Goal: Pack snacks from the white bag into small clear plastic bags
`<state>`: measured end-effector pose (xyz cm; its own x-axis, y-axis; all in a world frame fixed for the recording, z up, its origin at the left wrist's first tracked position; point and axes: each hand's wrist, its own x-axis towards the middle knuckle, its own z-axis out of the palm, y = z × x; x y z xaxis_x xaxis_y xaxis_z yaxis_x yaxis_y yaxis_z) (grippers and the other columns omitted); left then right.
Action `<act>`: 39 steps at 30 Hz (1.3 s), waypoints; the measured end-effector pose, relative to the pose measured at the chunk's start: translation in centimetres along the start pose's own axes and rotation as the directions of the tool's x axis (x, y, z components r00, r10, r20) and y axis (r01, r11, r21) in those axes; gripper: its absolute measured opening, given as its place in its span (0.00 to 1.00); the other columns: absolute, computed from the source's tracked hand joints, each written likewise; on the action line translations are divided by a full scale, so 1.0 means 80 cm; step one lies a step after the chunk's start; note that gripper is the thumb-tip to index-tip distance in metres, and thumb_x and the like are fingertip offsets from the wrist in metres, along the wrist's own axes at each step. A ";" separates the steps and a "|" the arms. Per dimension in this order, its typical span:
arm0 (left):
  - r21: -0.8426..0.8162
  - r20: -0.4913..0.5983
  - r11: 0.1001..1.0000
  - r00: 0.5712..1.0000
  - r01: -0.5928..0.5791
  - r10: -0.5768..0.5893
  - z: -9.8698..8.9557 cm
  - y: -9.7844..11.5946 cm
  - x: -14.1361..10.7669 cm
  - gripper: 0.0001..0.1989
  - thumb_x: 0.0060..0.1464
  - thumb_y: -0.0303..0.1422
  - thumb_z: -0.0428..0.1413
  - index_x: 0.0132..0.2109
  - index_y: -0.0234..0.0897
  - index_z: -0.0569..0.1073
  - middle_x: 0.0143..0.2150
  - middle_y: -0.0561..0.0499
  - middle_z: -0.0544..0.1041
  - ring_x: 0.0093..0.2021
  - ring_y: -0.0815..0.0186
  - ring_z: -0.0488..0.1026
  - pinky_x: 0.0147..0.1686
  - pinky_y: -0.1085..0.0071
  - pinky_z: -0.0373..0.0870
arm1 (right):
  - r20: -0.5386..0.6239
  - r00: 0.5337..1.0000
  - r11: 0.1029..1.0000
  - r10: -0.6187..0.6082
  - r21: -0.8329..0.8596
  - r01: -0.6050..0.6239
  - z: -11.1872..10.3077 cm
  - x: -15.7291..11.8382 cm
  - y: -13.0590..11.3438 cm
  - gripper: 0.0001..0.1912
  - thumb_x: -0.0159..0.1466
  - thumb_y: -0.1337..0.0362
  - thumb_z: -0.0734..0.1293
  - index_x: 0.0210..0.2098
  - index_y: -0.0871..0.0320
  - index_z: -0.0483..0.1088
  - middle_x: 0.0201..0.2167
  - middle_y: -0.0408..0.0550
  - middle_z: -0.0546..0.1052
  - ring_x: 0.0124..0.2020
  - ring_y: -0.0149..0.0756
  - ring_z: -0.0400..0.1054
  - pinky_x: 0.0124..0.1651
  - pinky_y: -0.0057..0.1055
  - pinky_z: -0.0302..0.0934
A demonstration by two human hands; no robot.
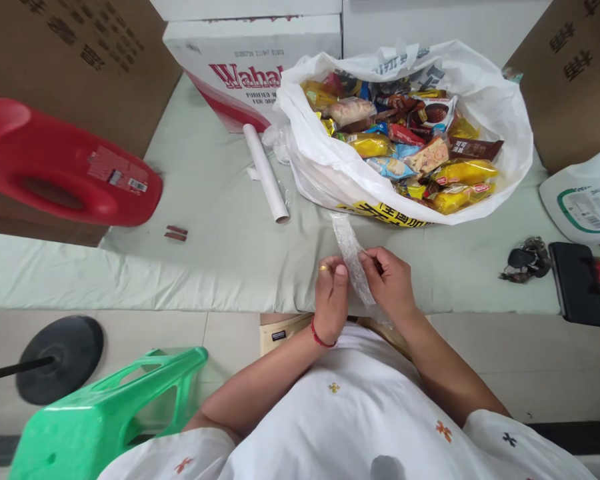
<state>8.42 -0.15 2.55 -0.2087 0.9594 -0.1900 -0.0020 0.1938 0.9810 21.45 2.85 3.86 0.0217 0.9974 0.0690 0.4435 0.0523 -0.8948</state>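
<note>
White cotton-like cloth of a shirt [360,413], stitched with small orange, yellow and dark flowers, lies nearest. Beyond it, at the middle of the surface's [230,267] near edge, is a thin, crinkled, see-through strip [349,241], its far end pointing at the bag. The right grip [387,277] is closed, thumb and finger pinching the strip's edge. The left grip [331,293], with a gold ring and a red cord at the wrist, is curled against the other side; whether it pinches, I cannot tell.

Pale green, creased cloth covers the surface. Toward its far edge a soft white plastic bag [325,173] gapes around shiny, crinkly snacks [405,143]; a brown packet among them shows "可可". The bag's front bears black characters on yellow, partly folded under, and blocks the space ahead of the strip. It also hides part of a glossy box [245,63] reading "Waha" and "PURIFIED W".

Left of the bag lies a smooth white roll [266,173], hollow at its end. Toward the left edge are two flat brown pieces [176,233] and a red plastic jug [80,160] with a barcode label. At the near right corner sit keys [525,260] and a black phone [579,283], with a white jug [585,193] behind. On the floor, a green plastic stool [105,407] stands beside a round black base [63,360].
</note>
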 end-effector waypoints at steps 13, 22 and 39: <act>0.174 -0.018 0.978 0.992 -0.118 0.122 0.002 -0.003 0.016 0.19 0.70 0.48 0.51 0.34 0.40 0.67 0.28 0.56 0.68 0.30 0.68 0.64 0.34 0.69 0.61 | 0.208 0.936 0.813 0.285 0.464 -0.351 -0.002 -0.008 0.015 0.29 0.63 0.36 0.70 0.47 0.54 0.74 0.38 0.46 0.77 0.36 0.36 0.71 0.36 0.30 0.68; 0.078 0.087 0.994 0.994 -0.071 0.064 0.005 -0.011 0.005 0.17 0.69 0.48 0.51 0.37 0.40 0.67 0.28 0.57 0.66 0.28 0.68 0.62 0.32 0.70 0.61 | 0.124 0.968 0.894 0.220 0.372 -0.251 -0.006 0.019 0.008 0.25 0.67 0.39 0.67 0.28 0.54 0.67 0.20 0.37 0.66 0.19 0.29 0.56 0.22 0.28 0.53; -0.031 0.026 0.997 0.997 -0.071 0.072 0.020 0.019 0.021 0.27 0.65 0.56 0.55 0.29 0.40 0.63 0.25 0.57 0.61 0.28 0.70 0.57 0.30 0.70 0.58 | 0.051 0.996 0.955 0.074 0.283 -0.086 0.001 -0.013 -0.004 0.22 0.74 0.42 0.60 0.36 0.53 0.69 0.21 0.38 0.68 0.22 0.31 0.60 0.27 0.29 0.56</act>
<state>9.61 2.10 3.69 -0.1825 0.9759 -0.1196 -0.0174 0.1184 0.9928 21.22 1.77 4.05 0.0092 0.9998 -0.0202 0.1685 -0.0215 -0.9855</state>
